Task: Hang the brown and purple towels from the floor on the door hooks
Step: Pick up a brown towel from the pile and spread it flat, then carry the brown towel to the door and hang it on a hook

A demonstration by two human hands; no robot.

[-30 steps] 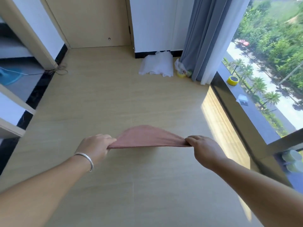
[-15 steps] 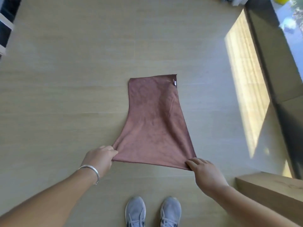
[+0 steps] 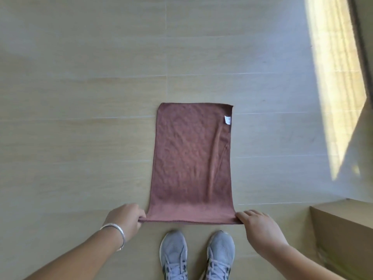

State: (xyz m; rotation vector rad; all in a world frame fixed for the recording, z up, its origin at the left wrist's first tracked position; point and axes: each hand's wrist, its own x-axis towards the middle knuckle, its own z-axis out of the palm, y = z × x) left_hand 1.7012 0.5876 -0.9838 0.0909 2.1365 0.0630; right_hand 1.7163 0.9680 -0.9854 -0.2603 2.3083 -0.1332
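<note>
**Brown towel stretched flat, pinched at both near corners**

Left of the brown towel [image 3: 191, 158]: pale wood-look floor [image 3: 80, 118], plank seams running across. Left hand [image 3: 126, 218] at the towel's near left corner, fingers curled over and pinching the hem, knuckles up. Silver bangle [image 3: 115, 231] round that wrist, bare forearm trailing off toward the lower left edge.

Centre: towel spread as a long rectangle, short edges near and far, far end lying flat on the floor, near hem drawn taut between the two hands. Cannot tell whether the near hem rests on the planks or sits slightly lifted. Soft wrinkles across the cloth, one long crease down its right side. Small white label [image 3: 227, 120] by the towel's far right corner, on the right edge. Just below the near hem, two grey lace-up shoes [image 3: 196, 257], toes pointing at the towel, close to the hem but not under it.

Right of the towel: right hand [image 3: 260, 229] at the near right corner, fingertips pressed down and gripping the hem, thumb hidden beneath, back of the hand facing up. Further right of the towel, a low light-wood box or furniture corner [image 3: 343, 235] at the lower right. Beyond it, toward the far right, a bright strip of sunlight [image 3: 335, 77] slanting across the floor. No purple towel visible, nor door hooks.
</note>
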